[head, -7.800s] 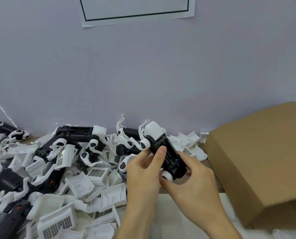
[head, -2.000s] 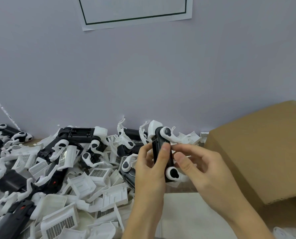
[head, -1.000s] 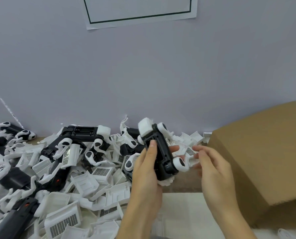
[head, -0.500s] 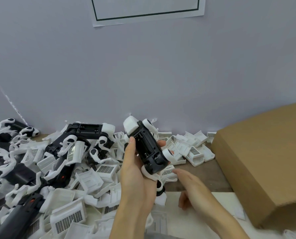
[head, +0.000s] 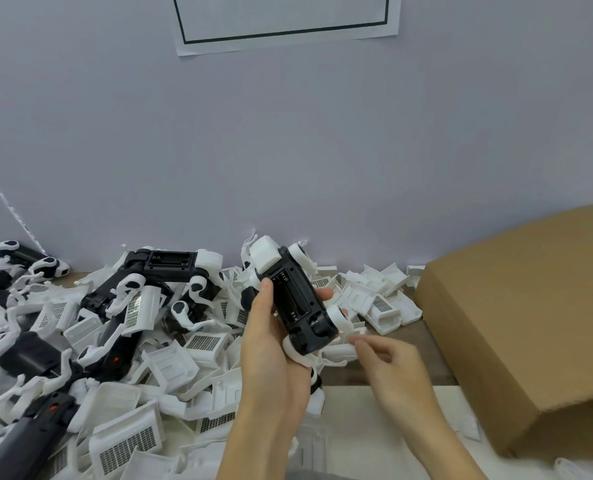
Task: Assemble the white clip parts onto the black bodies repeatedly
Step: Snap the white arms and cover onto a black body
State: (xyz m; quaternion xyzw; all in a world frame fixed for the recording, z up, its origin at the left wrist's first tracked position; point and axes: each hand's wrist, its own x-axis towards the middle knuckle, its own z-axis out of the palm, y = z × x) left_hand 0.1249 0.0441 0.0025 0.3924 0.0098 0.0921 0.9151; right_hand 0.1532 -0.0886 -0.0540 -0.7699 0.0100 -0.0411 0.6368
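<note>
My left hand (head: pixel 271 351) grips a black body (head: pixel 297 303) from the left and holds it tilted above the pile, its open battery bay facing me. White parts sit at the body's top end and on its sides. My right hand (head: pixel 392 368) is just right of the body's lower end. Its fingertips pinch a small white clip part (head: pixel 338 351) against that end; the hand is blurred and its thumb is hidden.
A heap of loose white clip parts (head: pixel 170 365) and black bodies (head: pixel 165 265) covers the table to the left and behind. A brown cardboard box (head: pixel 516 323) stands at the right. The wall is close behind the pile.
My right hand has risen from the table to the body's lower end with a white part. The left hand keeps its hold on the body, tilted slightly more toward me.
</note>
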